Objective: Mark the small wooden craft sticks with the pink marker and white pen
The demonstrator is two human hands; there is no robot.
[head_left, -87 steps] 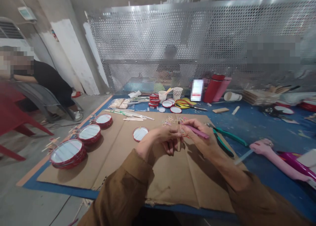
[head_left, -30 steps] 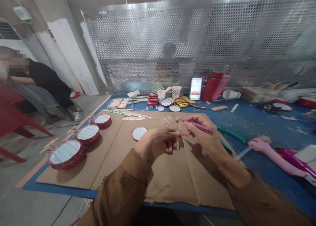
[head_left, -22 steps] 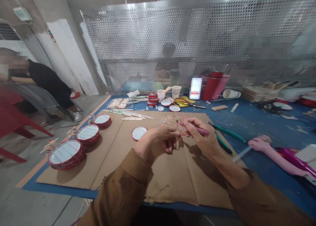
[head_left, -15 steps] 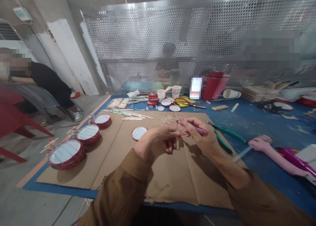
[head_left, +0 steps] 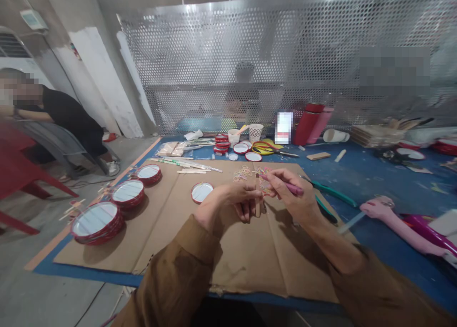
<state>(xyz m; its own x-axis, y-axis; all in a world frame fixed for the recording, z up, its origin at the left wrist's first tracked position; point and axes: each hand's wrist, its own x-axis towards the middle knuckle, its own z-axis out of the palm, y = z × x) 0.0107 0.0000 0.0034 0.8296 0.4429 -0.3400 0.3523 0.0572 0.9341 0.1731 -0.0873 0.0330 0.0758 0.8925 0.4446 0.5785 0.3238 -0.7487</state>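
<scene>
At the centre of the frame, the left hand [head_left: 245, 193] is closed to a narrow grip on a small wooden stick [head_left: 257, 206], which stands roughly upright between thumb and fingers; the right hand [head_left: 300, 196], just beside it, is pinched round a purple pen [head_left: 294, 189], its front end close to the stick's upper part, though whether they touch I cannot tell; the stick's top is dark, while the stretch below, where the fingers leave it visible, is bare wood, so I judge any marking to be only partial; both hands are above the brown cardboard [head_left: 246, 260], with a loose heap of coloured bands [head_left: 242, 173] just behind them; left of centre lies a separate round lid [head_left: 202, 193], white with a red rim; at the left of the frame stand three red-sided round pieces [head_left: 97, 221], which look further assembled, with strands across their pale tops and small sticks at their outer edges; green-handled pliers [head_left: 333, 193] lie right of centre, partly behind the right hand.
</scene>
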